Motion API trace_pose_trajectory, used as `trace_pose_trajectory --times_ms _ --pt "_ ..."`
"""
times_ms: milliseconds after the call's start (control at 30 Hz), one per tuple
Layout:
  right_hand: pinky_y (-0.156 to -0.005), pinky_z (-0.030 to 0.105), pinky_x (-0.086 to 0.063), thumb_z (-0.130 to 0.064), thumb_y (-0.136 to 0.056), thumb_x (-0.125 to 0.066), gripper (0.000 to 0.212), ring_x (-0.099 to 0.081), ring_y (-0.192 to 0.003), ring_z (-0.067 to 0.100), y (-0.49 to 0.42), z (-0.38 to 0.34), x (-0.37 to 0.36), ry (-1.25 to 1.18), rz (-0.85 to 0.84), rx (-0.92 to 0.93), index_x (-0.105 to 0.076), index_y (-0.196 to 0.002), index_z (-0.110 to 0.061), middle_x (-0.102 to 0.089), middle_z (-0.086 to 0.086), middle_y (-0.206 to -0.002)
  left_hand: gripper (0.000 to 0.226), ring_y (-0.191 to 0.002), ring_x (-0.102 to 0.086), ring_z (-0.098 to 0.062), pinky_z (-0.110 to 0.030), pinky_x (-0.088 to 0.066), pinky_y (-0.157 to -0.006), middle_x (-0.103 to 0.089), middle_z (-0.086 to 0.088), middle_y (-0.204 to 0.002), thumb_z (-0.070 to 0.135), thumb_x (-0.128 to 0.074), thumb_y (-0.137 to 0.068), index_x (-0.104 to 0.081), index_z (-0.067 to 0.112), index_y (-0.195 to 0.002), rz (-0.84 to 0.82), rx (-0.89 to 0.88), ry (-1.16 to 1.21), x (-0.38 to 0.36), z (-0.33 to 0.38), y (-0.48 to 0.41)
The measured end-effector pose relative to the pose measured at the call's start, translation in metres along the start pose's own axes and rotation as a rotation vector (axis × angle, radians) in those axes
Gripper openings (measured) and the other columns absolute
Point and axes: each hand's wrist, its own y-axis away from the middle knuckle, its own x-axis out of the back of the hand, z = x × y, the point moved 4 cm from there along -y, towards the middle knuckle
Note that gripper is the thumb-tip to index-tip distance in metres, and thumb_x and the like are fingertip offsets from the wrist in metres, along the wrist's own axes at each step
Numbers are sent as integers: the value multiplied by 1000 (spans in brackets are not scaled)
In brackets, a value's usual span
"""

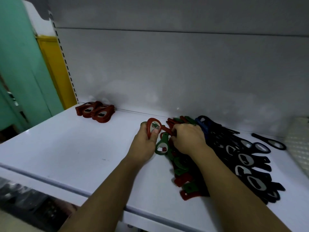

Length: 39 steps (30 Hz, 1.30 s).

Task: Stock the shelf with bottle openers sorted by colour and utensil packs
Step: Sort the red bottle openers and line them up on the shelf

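On the white shelf (66, 148) lies a mixed heap of red, green and dark blue bottle openers (184, 164) at centre right. My left hand (145, 143) holds a small stack of red openers (153, 127) upright, thumb on the metal ring. My right hand (189, 138) rests palm down on the heap, fingers curled around a red opener (166, 130) whose handle pokes out to the left. A green opener (163, 145) lies between my hands. A sorted pile of red openers (96, 111) sits at the back left against the wall.
Dark blue and black openers (247, 163) spread in rows to the right, one lying apart (269, 141). A white textured pack (297, 144) sits at the far right edge. The shelf's grey back wall (167, 72) stands behind; a green and yellow wall is at the left.
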Motion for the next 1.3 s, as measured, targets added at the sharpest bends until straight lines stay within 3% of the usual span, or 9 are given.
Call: trace_pose_trajectory --times_ms 333,500,733,833,933,1033,1100,1167,1300 --pt "-95 35 -37 -27 -90 -62 21 -61 -97 22 0 -2 2 -20 46 44 -64 -110 -21 -68 0 -102 22 -83 -56 3 -2 -43 -54 -60 8 -102 30 -45 -102 -49 21 -121 -2 -2 37 0 3 0" --pt "-99 33 -39 -25 -86 -68 31 -61 -100 19 0 3 8 -157 184 34 -66 -117 -27 -70 -3 -105 21 -89 -60 -9 -27 -53 -76 -61 3 -101 37 -42 -103 -48 23 -116 -12 40 135 2 0 0" --pt "-87 38 -53 -24 -84 -73 16 -64 -90 20 5 26 19 -517 429 -108 -74 -100 -27 -73 -2 -92 31 -51 -47 -2 -19 -40 -51 -50 2 -76 39 -37 -103 -50 14 -116 -57 148 338 2 1 0" --pt "-82 29 -52 -23 -87 -71 13 -63 -86 18 9 40 25 -548 483 -172 -74 -99 -27 -69 2 -94 25 -43 -45 0 -15 -38 -43 -50 1 -75 35 -36 -104 -51 16 -110 -86 158 399 2 4 3" --pt "-68 9 -45 -16 -88 -70 10 -64 -72 0 16 44 37 -849 395 -144 -74 -89 -25 -69 -7 -83 24 -41 -37 -2 -13 -32 -39 -48 -1 -71 30 -35 -106 -51 14 -101 -92 130 479 2 10 6" --pt "-70 17 -53 -11 -87 -70 13 -69 -74 6 23 33 44 -1080 99 15 -75 -82 -22 -73 -6 -77 24 -47 -37 -7 -15 -32 -42 -49 1 -66 28 -35 -105 -52 10 -107 -57 71 516 5 16 9" --pt "-72 21 -56 -7 -84 -71 13 -70 -73 10 27 20 43 -1082 -49 114 -75 -82 -19 -74 -3 -77 26 -61 -53 -12 -19 -46 -53 -59 -1 -74 30 -38 -104 -55 12 -114 -80 70 532 3 17 11" --pt "-70 19 -54 -5 -81 -74 13 -68 -70 8 26 9 39 -1067 -22 176 -76 -83 -17 -74 -2 -76 29 -77 -64 -20 -31 -54 -63 -68 -8 -92 37 -39 -102 -56 19 -119 -165 63 492 -3 15 14" --pt "-71 19 -51 -8 -80 -76 12 -67 -71 4 20 3 29 -1146 203 110 -78 -85 -19 -74 -7 -78 32 -56 -54 -22 -26 -41 -46 -60 -20 -77 38 -32 -103 -55 20 -117 -331 33 472 -8 21 19"
